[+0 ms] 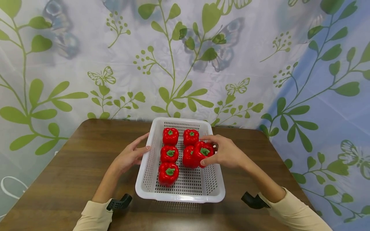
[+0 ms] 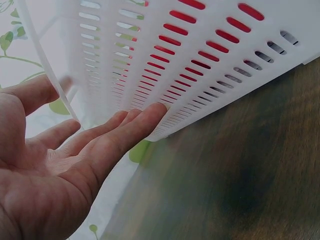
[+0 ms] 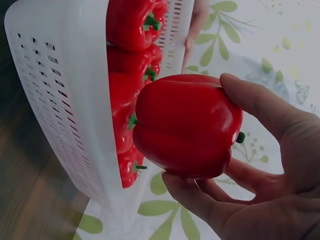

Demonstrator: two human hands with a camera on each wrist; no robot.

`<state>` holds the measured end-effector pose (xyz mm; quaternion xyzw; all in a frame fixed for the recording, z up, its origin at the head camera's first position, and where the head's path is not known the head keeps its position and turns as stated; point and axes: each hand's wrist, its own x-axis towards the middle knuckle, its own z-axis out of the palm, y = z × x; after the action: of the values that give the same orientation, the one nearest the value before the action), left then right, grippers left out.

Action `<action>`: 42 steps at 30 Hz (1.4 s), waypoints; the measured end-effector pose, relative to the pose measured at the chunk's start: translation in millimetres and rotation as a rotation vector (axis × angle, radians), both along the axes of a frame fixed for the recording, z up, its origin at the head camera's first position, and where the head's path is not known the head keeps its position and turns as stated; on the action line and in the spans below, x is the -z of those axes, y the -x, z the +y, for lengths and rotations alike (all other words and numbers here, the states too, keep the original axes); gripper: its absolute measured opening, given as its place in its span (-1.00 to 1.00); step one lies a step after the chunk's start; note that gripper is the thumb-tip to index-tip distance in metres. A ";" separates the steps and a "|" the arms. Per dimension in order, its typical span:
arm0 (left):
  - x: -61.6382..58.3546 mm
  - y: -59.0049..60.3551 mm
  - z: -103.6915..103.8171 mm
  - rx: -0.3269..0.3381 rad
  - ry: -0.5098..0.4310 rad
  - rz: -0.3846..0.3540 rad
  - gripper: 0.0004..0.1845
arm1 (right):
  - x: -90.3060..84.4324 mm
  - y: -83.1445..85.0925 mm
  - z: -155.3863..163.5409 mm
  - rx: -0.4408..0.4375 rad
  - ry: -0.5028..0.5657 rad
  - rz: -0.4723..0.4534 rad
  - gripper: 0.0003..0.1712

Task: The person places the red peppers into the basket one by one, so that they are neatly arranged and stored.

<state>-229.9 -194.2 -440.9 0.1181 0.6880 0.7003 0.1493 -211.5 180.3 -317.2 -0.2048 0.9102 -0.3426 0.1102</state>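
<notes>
A white perforated basket (image 1: pixel 147 173) (image 2: pixel 200 55) (image 3: pixel 65 90) stands on the brown table (image 1: pixel 72 173). Several red bell peppers lie in it: three in the left column (image 1: pixel 169 154) and two on the right (image 1: pixel 190 137). My right hand (image 1: pixel 225 152) (image 3: pixel 270 170) grips another red pepper (image 1: pixel 203 152) (image 3: pixel 187 125) over the basket's right side, thumb and fingers curled round it. My left hand (image 1: pixel 131 154) (image 2: pixel 75 155) is flat, fingers straight, fingertips (image 2: pixel 150 112) touching the basket's left wall.
A curtain with green leaves and butterflies (image 1: pixel 185 57) hangs behind the table. The table's rounded far edge (image 1: pixel 115 121) runs just behind the basket. Bare wood lies left and right of the basket.
</notes>
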 end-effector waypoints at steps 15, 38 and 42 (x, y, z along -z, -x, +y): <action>1.5 0.7 -1.2 0.011 -0.010 0.006 -0.28 | 17.2 -6.6 -13.7 -0.236 -0.034 0.053 -0.17; 0.5 -0.4 -0.4 -0.002 -0.003 -0.001 -0.26 | 53.1 -10.2 -23.0 -0.280 -0.130 0.091 -0.23; 0.5 -0.4 -0.2 -0.004 0.000 0.003 -0.27 | 56.8 -11.2 -24.5 -0.292 -0.138 0.139 -0.24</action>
<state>-229.5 -194.5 -441.4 0.1178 0.6884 0.7004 0.1470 -200.3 155.8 -374.0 -0.3499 0.8976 -0.2447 0.1095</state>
